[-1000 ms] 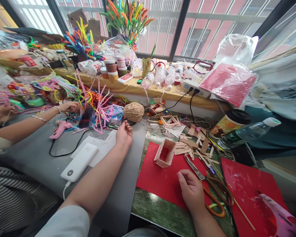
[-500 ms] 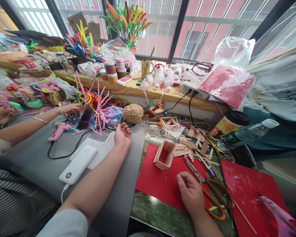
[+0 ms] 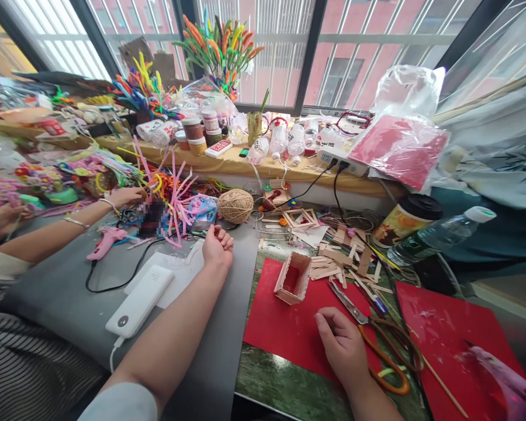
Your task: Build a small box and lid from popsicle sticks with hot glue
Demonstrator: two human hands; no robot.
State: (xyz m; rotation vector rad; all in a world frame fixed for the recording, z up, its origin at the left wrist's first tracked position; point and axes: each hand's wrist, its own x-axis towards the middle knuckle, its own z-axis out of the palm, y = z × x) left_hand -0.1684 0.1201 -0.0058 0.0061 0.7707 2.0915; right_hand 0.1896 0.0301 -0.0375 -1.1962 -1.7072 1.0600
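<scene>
My left hand (image 3: 218, 248) rests palm up over the grey mat, its fingers loosely curled with nothing visible in them. Just beyond it is a ball of twine (image 3: 235, 206), apart from the hand. My right hand (image 3: 342, 345) lies in a loose fist on the red sheet (image 3: 263, 324) and holds nothing I can see. Up and left of that hand stands a small open box made of wooden craft sticks (image 3: 291, 280). A pair of scissors (image 3: 377, 336) with brown handles lies beside my right hand, its blades pointing away.
Loose craft sticks (image 3: 324, 266) lie behind the box. At right are a second red sheet (image 3: 460, 327), a pink glue gun (image 3: 504, 374) and a water bottle (image 3: 438, 237). A white power bank (image 3: 139, 301) is by my left forearm. Another person's hand (image 3: 129, 197) reaches into pipe cleaners.
The fingers of my left hand have curled in more. My right hand stays in the same place by the scissors. The whole view has shifted slightly.
</scene>
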